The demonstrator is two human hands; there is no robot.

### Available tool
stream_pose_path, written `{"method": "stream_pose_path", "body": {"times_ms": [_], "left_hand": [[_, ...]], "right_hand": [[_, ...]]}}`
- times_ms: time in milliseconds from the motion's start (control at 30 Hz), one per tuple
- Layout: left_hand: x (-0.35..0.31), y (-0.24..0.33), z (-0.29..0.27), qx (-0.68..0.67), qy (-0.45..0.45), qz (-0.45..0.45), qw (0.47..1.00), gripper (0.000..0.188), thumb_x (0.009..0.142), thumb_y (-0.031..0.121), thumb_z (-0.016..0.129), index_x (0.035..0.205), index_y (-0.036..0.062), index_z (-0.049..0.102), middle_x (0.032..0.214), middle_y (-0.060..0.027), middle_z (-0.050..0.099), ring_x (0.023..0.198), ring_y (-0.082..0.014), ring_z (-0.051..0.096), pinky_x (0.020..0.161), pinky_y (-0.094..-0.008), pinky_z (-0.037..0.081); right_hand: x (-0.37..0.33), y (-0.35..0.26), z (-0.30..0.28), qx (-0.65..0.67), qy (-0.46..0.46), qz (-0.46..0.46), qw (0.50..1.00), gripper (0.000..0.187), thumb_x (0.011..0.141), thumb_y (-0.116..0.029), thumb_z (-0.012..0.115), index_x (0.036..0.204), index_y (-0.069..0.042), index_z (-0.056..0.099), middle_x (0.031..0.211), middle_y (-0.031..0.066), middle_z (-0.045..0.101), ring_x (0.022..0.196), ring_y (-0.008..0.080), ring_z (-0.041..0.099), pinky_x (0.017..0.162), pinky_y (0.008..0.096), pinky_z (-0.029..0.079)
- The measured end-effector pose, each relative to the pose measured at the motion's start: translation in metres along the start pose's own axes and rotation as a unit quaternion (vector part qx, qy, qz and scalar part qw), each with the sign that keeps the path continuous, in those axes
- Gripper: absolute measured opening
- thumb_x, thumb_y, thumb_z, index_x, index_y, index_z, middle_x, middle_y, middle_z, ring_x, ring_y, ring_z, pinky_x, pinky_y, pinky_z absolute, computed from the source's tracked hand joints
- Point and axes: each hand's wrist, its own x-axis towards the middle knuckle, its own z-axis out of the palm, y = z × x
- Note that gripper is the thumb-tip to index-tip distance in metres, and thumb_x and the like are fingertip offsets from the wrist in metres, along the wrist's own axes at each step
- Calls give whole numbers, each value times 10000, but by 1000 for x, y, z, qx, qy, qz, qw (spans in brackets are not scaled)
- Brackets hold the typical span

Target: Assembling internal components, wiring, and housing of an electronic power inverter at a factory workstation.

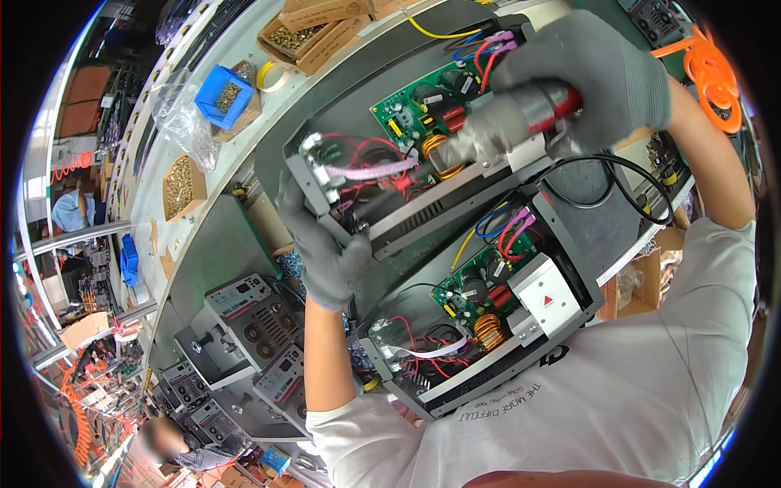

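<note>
My right hand [598,81], in a grey glove, is closed round a power screwdriver [504,126] with a silver body and a red band. The tool is smeared by motion and lies over an open dark metal housing [443,213], its front end toward the left. Inside that housing are a green circuit board [399,114], copper coils and red wires. My gloved left hand [325,252] grips the housing's left end panel [305,175], where a purple ribbon cable [378,169] runs inside. Its fingertips are partly hidden behind the panel.
A second open housing [488,382] stands close to my body. Beyond the bench's left edge are finished-looking grey machines [256,313]. A blue bin [224,96] and cardboard boxes of screws [184,189] sit at the far left. An orange coiled hose [712,77] hangs at right.
</note>
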Motion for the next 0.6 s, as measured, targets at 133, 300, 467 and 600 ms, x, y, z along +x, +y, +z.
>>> {"method": "stream_pose_path", "body": {"times_ms": [133,300,467,600], "left_hand": [[-10,3,7,-102,7,-72,992,1025,589,102,554,1537,-72,205,1508,-197,323,1450,-310,328,1227,-439,238],[-20,-14,12,-89,38,-18,995,1089,755,400,709,1573,-45,146,1532,-174,320,1422,-272,347,1199,-411,263],[-19,-10,17,-91,49,-3,995,1027,627,177,591,1544,-83,210,1535,-211,328,1440,-317,323,1226,-444,198],[-24,-14,14,-28,57,-4,998,1097,783,502,711,1565,-66,193,1536,-180,316,1437,-279,332,1202,-432,252]], "right_hand": [[-17,-21,27,-37,64,-6,997,653,438,-205,855,1069,-126,705,838,92,675,737,354,654,644,444,512],[-20,-43,35,-132,11,69,989,671,493,-248,869,1138,-199,690,830,36,646,816,286,668,660,422,525],[-12,-36,32,-126,25,73,989,630,514,-273,879,1108,-193,684,832,35,652,822,291,668,671,426,529],[-3,-37,31,-128,12,41,991,604,508,-274,877,1070,-181,679,837,46,655,819,293,666,675,426,531]]}}
